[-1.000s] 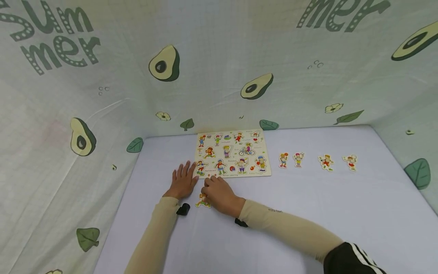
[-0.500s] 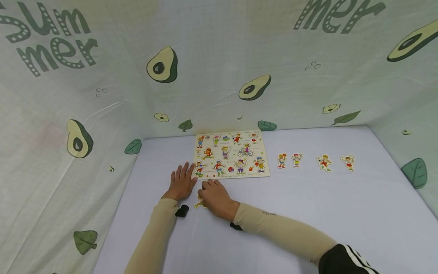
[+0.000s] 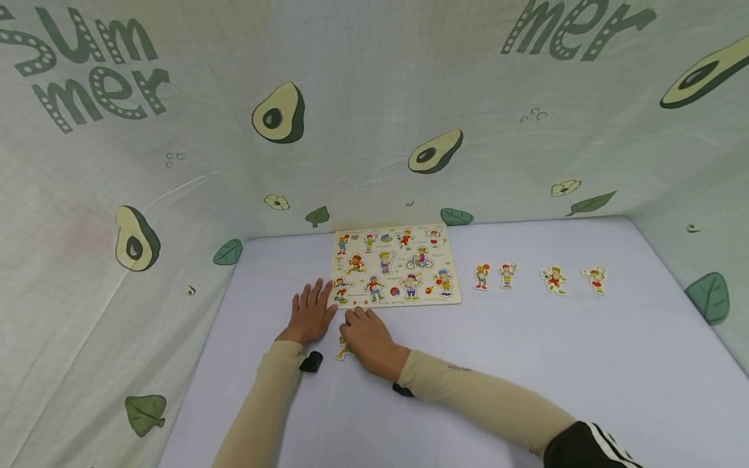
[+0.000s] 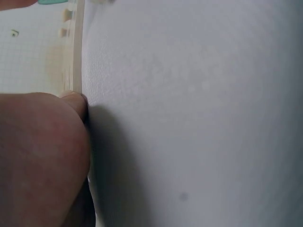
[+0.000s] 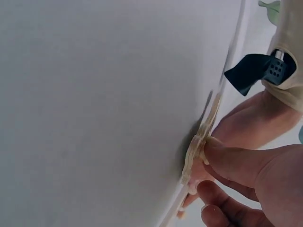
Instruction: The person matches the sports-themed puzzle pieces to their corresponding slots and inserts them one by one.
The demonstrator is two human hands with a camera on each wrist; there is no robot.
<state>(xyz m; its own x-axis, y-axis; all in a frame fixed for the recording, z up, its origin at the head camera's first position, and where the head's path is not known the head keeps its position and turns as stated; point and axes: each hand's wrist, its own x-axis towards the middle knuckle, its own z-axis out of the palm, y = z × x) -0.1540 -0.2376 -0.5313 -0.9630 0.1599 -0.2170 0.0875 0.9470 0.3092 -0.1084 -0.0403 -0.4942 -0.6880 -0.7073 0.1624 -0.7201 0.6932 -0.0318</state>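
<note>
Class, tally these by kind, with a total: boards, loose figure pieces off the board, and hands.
Board: 1
Loose figure pieces: 5 (4 right of the board, 1 held piece)
Hands: 2 (left hand, right hand)
Total: 8

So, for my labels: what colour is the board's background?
The board is pale cream, clearest in head view.

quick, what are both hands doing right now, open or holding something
Left hand: open, fingers spread, at the puzzle board's near left corner.
Right hand: closed, pinching a puzzle piece.
</note>
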